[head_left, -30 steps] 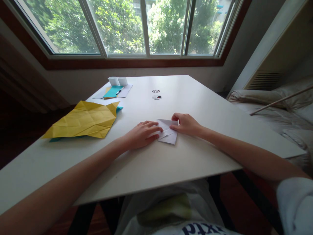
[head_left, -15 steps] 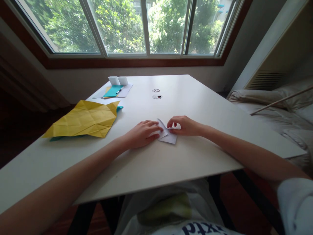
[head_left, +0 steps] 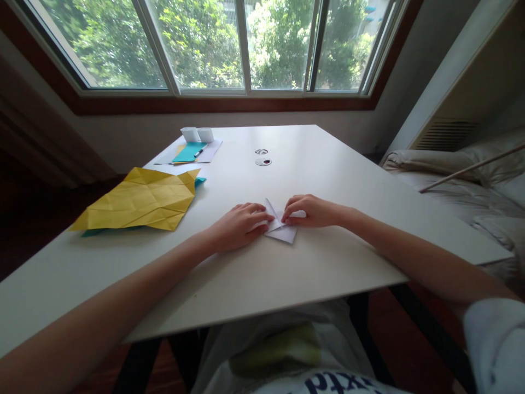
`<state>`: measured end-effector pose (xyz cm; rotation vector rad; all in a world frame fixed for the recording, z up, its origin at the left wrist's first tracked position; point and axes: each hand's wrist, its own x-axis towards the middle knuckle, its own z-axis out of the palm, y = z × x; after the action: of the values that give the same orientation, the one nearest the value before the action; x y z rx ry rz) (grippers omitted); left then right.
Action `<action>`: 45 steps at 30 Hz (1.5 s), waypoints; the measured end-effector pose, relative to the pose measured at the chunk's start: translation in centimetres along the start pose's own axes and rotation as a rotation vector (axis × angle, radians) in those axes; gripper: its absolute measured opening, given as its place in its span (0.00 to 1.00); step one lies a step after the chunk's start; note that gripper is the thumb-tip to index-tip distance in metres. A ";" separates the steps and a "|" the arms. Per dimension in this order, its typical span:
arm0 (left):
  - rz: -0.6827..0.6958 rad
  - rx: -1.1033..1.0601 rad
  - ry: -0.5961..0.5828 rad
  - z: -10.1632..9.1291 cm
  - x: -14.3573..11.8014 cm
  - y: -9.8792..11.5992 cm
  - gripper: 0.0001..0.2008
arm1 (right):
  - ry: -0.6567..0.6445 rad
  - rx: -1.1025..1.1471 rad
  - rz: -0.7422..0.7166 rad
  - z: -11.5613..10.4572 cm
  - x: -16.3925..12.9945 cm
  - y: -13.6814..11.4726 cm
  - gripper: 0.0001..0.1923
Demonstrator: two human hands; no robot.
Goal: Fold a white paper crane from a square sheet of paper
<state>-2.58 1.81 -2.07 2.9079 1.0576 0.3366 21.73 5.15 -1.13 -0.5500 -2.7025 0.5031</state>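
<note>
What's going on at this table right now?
A person sits at a white table folding a small piece of white paper. The left hand lies flat on the paper's left side, pinning it, while the right hand presses its fingertips on a folded flap. To the left lies a creased yellow sheet over a teal one. Farther back are a teal card, a pen and two small white containers.

Left hand (head_left: pixel 238 225), right hand (head_left: pixel 311 211), pressing white folded paper (head_left: pixel 282 233), table (head_left: pixel 328 180)
</note>
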 end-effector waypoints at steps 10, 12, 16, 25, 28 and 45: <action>0.073 -0.070 0.038 0.1 0.2 0.5 0.14 | -0.101 0.010 0.072 -0.5 0.0 0.3 0.08; 0.116 -0.113 0.041 0.1 0.3 0.8 0.14 | -0.125 -0.010 0.130 -0.7 0.0 0.3 0.11; 0.179 -0.133 0.015 0.1 0.3 1.4 0.17 | -0.118 -0.061 0.223 -0.8 -0.2 0.2 0.19; 0.200 -0.032 -0.016 0.4 0.2 1.5 0.22 | -0.051 -0.067 0.327 -0.1 -0.1 1.1 0.23; 0.212 -0.022 -0.015 0.3 0.2 1.5 0.22 | 0.028 -0.111 0.395 0.4 0.3 2.4 0.22; 0.184 -0.080 -0.009 0.3 0.4 1.6 0.22 | 0.245 -0.181 0.558 1.2 1.7 3.7 0.14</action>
<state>-1.18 0.83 -2.16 2.9373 0.7586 0.3617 20.94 8.77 -3.28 -1.3378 -2.3509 0.2965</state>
